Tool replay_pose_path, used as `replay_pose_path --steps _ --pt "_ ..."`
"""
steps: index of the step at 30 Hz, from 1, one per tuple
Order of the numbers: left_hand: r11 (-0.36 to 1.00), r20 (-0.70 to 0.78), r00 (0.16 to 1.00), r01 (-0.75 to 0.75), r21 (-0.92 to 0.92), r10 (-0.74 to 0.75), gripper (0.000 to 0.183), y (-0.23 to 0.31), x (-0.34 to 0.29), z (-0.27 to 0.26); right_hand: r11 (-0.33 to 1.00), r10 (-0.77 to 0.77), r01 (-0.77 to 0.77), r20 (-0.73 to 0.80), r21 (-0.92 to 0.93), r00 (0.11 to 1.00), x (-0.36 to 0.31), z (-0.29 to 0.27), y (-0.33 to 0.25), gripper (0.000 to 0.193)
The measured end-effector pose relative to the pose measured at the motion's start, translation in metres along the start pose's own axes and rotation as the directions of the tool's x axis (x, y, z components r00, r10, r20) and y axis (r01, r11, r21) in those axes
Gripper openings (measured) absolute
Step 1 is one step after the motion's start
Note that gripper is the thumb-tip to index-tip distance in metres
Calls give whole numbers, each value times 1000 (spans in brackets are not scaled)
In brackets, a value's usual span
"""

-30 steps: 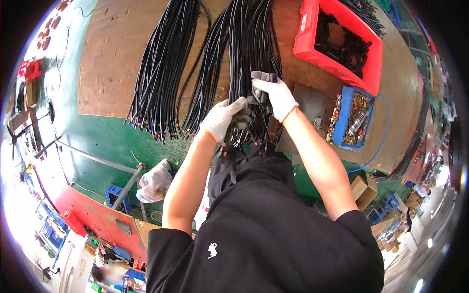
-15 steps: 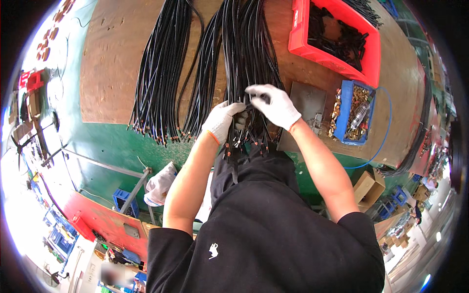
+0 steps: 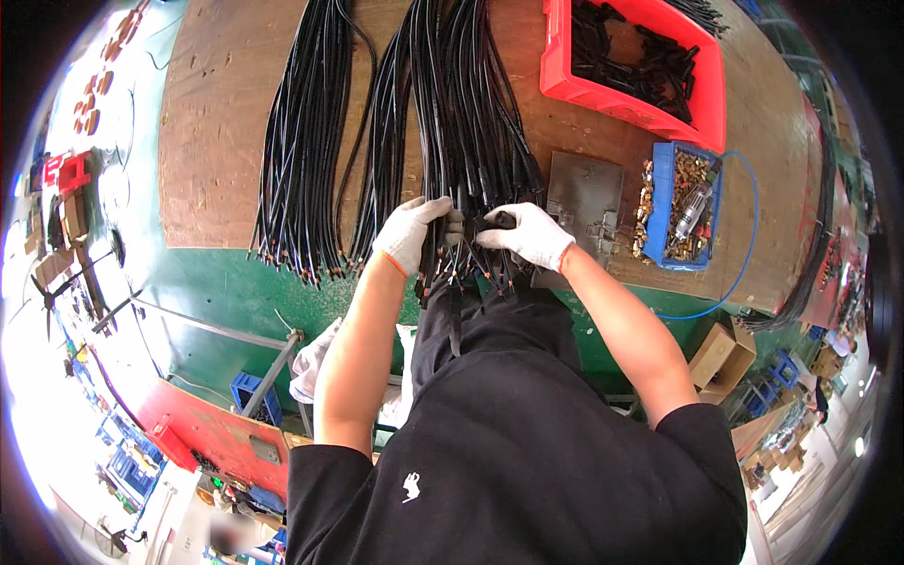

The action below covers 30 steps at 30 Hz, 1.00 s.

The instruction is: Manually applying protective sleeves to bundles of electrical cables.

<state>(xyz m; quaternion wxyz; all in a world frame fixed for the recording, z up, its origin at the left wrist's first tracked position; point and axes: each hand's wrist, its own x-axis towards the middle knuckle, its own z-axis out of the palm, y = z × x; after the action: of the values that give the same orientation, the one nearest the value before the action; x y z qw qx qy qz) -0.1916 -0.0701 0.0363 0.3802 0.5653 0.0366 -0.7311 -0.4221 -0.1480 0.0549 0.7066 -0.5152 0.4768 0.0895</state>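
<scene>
Two cloth-gloved hands (image 3: 411, 234) (image 3: 529, 235) on slender, glossy cables (image 3: 438, 113).

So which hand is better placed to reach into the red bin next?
Probably the right hand: it is nearer the red bin, which lies ahead and to the right. The left hand is farther off, around some black cables. Both look busy, though.

You hold a bundle of long, thin, glossy black cables (image 3: 460, 113), running from upper centre to frame centre, coppery ends fanned downward; short black tubular piece (image 3: 503, 219), also grasped, at frame centre.
</scene>
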Motion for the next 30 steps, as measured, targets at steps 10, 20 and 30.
replay_pose_path --steps 10,20,30 --pt "997 15 997 74 33 -75 24 -3 10 16 981 63 -75 75 178 995 -47 1 27 52" --pt "998 10 1000 -24 50 23 18 -4 1 37 995 -94 94 4 30 996 -55 7 49 51" --pt "998 -30 999 -37 56 38 16 -10 2 39 980 -186 181 -53 -76 981 -57 11 39 50"
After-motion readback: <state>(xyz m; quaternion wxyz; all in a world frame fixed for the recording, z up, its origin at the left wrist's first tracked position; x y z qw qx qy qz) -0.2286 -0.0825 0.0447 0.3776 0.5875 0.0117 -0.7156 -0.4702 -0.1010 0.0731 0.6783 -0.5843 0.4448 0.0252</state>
